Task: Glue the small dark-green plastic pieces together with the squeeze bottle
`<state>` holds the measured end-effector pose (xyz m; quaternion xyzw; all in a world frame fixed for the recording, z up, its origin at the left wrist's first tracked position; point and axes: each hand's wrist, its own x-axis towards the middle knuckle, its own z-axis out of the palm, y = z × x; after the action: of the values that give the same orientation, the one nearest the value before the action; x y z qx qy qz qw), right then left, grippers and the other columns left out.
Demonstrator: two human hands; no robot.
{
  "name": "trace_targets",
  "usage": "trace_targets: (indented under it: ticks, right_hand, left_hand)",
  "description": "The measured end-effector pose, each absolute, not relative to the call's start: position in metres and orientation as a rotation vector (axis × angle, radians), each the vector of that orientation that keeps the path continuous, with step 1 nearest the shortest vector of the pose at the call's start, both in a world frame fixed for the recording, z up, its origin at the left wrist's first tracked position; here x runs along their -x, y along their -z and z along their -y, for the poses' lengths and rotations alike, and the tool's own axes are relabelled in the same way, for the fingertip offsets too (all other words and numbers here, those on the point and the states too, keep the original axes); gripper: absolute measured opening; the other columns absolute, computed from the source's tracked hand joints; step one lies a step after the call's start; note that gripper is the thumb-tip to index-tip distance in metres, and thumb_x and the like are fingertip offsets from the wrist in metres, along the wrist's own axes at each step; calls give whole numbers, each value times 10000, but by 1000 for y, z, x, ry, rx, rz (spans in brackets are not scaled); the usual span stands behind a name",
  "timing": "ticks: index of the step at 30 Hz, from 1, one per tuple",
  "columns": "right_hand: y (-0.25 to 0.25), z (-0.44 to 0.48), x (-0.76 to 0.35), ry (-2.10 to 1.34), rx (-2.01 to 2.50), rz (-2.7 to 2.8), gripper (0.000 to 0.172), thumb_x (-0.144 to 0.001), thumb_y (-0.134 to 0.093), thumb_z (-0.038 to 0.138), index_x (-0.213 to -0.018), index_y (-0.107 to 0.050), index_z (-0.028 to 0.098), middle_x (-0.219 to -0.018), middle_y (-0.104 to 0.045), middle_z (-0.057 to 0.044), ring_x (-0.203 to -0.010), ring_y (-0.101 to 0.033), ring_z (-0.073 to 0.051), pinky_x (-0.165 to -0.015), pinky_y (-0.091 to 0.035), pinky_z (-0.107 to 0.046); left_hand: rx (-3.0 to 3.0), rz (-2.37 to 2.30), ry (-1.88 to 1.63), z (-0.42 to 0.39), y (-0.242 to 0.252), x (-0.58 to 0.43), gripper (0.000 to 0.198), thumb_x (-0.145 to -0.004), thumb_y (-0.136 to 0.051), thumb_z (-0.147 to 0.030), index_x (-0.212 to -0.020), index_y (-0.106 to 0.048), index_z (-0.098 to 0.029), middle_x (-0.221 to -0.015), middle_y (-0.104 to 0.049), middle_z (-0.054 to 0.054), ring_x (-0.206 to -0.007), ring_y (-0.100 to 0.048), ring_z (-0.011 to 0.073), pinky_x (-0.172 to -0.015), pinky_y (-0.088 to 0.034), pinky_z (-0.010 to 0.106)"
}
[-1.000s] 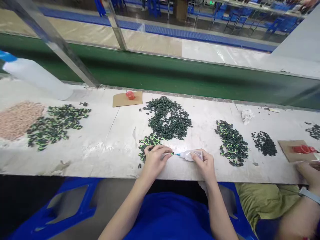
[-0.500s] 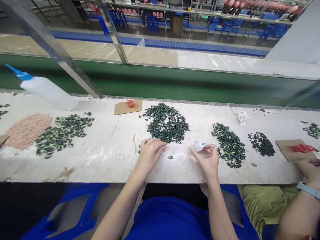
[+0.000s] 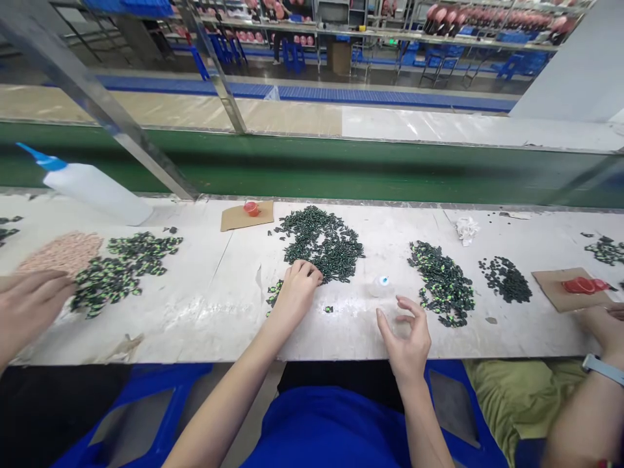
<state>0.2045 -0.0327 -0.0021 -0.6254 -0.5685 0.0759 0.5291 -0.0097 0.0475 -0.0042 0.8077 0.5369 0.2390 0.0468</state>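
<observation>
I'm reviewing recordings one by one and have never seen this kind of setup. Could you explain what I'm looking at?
There is no machine: a person works with two bare hands, seen from a camera worn on their head, looking forward and down. On the pale table lie heaps of small parts. The left hand has its fingertips at the edge of a dark heap; whether it holds a part is hidden. The right hand is open and empty, near a small bottle. A single part lies between the hands. Farther left are a pink heap and a large bottle. The hands at the left edge and right edge belong to other people.
</observation>
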Motion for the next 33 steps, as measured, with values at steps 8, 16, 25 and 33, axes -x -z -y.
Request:
trace_targets:
  ticks: [8, 16, 25, 33]
  right_hand:
    - [-6, 36, -166, -877, 1314, 1242, 258, -791, -674, 274, -1035, -638, 201, -887, -697, -65, -778, -670, -177, -631, -576, -284]
    - [-11, 19, -159, -1075, 1201, 1194, 86, -797, -657, 269, -822, -729, 229, -843, -714, -38, -810, -679, -181, -713, -570, -292]
    - [8, 20, -159, -1191, 1407, 962, 210, -742, -688, 369, -833, -729, 184, -818, -752, -64, -785, -714, -225, -730, -588, -354]
    - [6, 23, -151, -1162, 1415, 1104, 182, -783, -657, 351, -851, -723, 195, -882, -747, -63, -823, -706, -215, -752, -576, -342]
  left_hand:
    - [-2229, -1221, -992, -17, -21, -4, 175, -932, -464, -186, -885, -632, -191, -825, -680, 41, -811, -594, 186, -750, -485, 319]
    - [-1815, -1227, -964, 3, -23, -9, 166, -899, -492, -196, -1030, -594, -211, -910, -709, 35, -852, -672, 172, -800, -514, 295]
    - [-2274, -1494, -816, 1, 13, 2, 147, -843, -579, -140, -951, -657, -200, -1016, -656, 90, -995, -546, 262, -869, -467, 434]
    - [-2151, -1439, -884, 3, 10, 0, 155, -899, -496, -142, -955, -632, -188, -898, -694, 61, -878, -579, 213, -783, -475, 348]
